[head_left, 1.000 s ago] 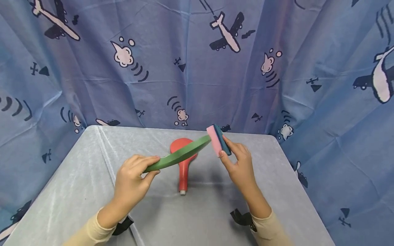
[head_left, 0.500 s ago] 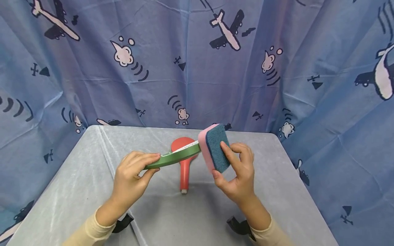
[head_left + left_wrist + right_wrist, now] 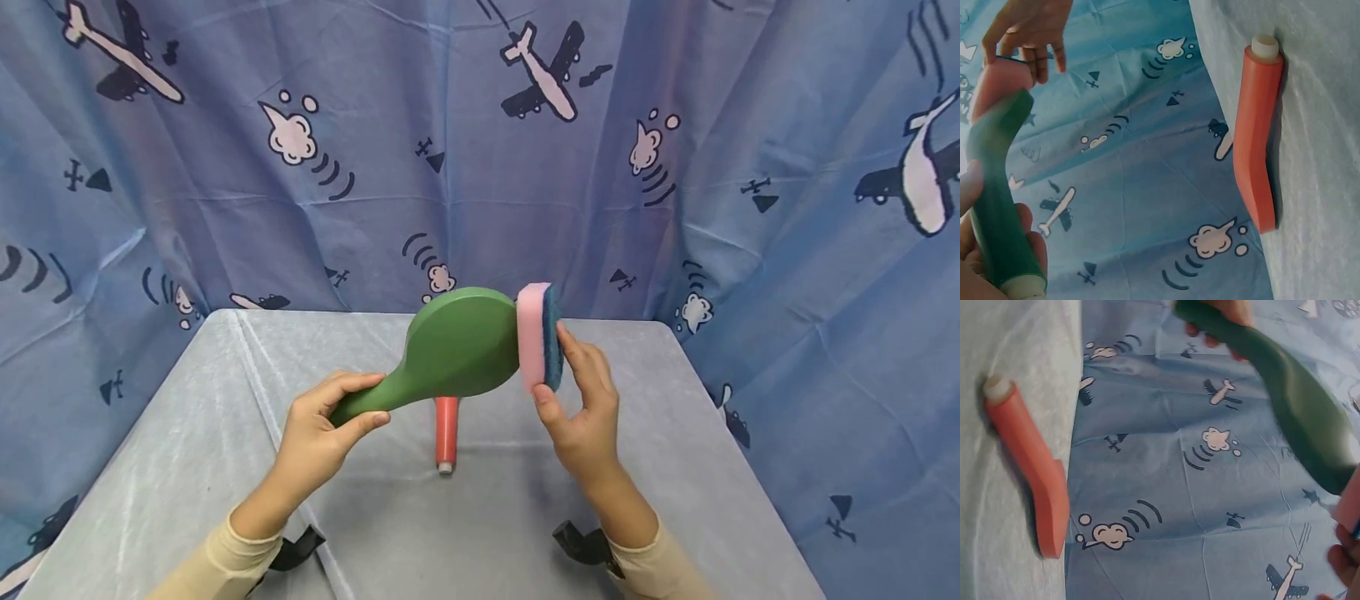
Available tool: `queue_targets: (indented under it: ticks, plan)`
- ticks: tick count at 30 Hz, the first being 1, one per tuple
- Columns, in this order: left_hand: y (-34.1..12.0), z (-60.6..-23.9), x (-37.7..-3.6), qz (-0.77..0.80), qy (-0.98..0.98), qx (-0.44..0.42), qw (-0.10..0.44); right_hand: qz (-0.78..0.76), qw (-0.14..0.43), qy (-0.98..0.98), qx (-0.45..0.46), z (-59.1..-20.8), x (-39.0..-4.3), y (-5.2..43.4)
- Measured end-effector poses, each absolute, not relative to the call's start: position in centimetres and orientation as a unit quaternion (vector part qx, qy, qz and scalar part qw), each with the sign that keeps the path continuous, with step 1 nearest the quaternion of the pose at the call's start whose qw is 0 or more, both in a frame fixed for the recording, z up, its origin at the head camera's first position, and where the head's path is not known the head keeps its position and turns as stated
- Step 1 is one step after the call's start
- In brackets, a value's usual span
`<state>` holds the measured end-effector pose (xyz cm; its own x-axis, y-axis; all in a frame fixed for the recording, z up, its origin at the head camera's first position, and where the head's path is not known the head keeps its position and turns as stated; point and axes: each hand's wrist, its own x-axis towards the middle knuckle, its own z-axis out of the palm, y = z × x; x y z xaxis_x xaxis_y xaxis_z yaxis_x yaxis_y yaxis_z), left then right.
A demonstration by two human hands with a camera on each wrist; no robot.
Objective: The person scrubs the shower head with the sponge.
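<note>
My left hand (image 3: 318, 433) grips the handle of a green handheld shower head (image 3: 461, 342), held up above the table. Its smooth green back is toward the head camera, hiding its spray face. My right hand (image 3: 588, 425) pinches a two-layer sponge (image 3: 531, 333), with the thumb low and the fingers on the blue scouring side. The pink side of the sponge is at the right rim of the green head. Behind lies a red shower head (image 3: 446, 433) on the table, its round part hidden in the head view; its white-tipped handle (image 3: 1257, 125) shows in the left wrist view.
A pale grey cloth covers the table (image 3: 637, 467), with a long crease on its left. A blue curtain (image 3: 360, 100) printed with airplanes and clouds hangs behind and along both sides. Black straps (image 3: 585, 546) sit at both wrists.
The green shower head has turned from edge-on to show its broad back. The sponge has swivelled and shifted around the rim, its pink side again facing the head camera. The red one stays put.
</note>
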<state>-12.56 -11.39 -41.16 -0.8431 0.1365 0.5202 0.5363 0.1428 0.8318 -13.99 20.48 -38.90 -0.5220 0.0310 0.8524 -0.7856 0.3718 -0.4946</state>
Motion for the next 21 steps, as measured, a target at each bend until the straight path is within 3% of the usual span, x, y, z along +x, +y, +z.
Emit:
queue_targets:
  ticks: [4, 7, 10, 16, 21]
  plan:
    - [-11.3, -40.9, -12.2, -0.624, -0.740, -0.208, 0.141, 0.353, 0.528, -0.716, 0.291, -39.1, -14.4, 19.6]
    - [-11.2, -40.7, -12.2, -0.639, -0.734, -0.190, 0.131, 0.241, 0.577, -0.707, 0.331, -39.2, -14.6, 19.3]
    - [-11.0, -40.5, -12.1, -0.660, -0.721, -0.172, 0.122, 0.188, 0.584, -0.705, 0.355, -39.1, -14.7, 19.4]
    - [-10.9, -40.4, -12.2, -0.673, -0.715, -0.154, 0.110, 0.247, 0.552, -0.739, 0.297, -39.0, -14.6, 19.7]
    - [-11.0, -40.8, -12.3, -0.690, -0.710, -0.124, 0.062, 0.242, 0.578, -0.703, 0.336, -39.0, -14.2, 18.7]
